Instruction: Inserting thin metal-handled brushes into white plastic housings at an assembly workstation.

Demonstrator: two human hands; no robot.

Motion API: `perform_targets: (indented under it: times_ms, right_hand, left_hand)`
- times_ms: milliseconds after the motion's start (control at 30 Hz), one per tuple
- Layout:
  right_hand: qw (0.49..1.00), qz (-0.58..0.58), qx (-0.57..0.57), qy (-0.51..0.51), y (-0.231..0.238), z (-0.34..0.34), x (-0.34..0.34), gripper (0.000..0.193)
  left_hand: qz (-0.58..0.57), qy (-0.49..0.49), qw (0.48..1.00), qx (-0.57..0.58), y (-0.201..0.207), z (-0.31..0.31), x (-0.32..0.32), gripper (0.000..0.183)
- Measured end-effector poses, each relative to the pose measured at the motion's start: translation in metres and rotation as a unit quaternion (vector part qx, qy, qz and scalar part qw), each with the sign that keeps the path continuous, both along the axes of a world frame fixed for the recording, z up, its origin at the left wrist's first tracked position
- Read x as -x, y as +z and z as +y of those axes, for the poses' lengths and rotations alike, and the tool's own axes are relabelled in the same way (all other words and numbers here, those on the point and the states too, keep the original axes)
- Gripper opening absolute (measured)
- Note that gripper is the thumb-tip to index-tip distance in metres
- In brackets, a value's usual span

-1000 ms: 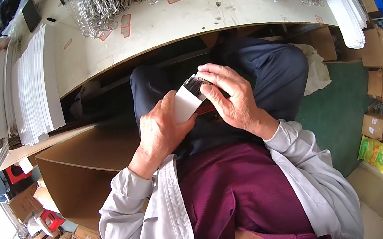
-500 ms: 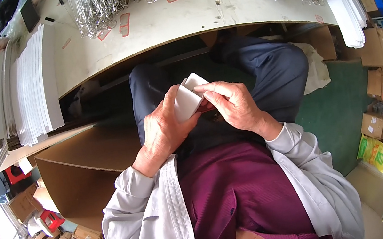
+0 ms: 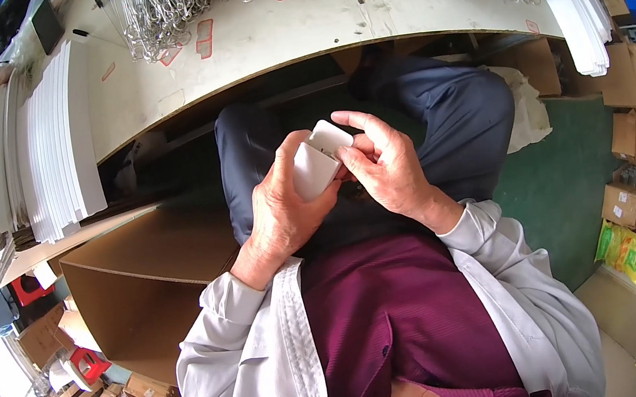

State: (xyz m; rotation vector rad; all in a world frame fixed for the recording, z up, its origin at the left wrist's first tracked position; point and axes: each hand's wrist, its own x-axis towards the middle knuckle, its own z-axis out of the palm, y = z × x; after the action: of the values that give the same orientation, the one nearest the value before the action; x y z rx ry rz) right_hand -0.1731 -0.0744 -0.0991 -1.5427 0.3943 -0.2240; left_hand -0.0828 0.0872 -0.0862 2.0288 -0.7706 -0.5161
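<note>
Along the front stretch of the long white-topped table [image 3: 279,37], passage is left open. Farther back, it is blocked by two heaps of looped silver metal rods [image 3: 171,20], parted by a gap. The table's left and right ends are filled by stacked long white strips [image 3: 58,145]. Before the table, room is taken by a small white rectangular box [image 3: 314,172] and, farther left, an open brown cardboard box [image 3: 128,262].

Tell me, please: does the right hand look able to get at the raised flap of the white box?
Probably yes: the right hand is close beside the raised flap, with nothing visible between them. The left hand holds the white box by its body, leaving most of the flap uncovered.
</note>
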Motion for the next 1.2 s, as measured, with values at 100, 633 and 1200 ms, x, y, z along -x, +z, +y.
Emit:
perform_targets:
  times_ms: [100, 633, 1200]
  right_hand:
    - [1.0, 0.002, -0.009, -0.009, -0.004, 0.0, -0.001, 0.026]
    - [0.967, -0.068, 0.247, 0.021, -0.007, 0.015, -0.001, 0.024]
    - [0.992, 0.087, -0.092, -0.019, -0.012, 0.007, -0.01, 0.014]
  left_hand:
    - [0.005, -0.009, 1.0, -0.004, -0.005, 0.0, 0.001, 0.072]
    - [-0.025, 0.035, 0.998, -0.048, -0.025, 0.002, 0.012, 0.065]
    - [-0.109, 0.042, 0.992, -0.051, -0.028, 0.004, 0.017, 0.06]
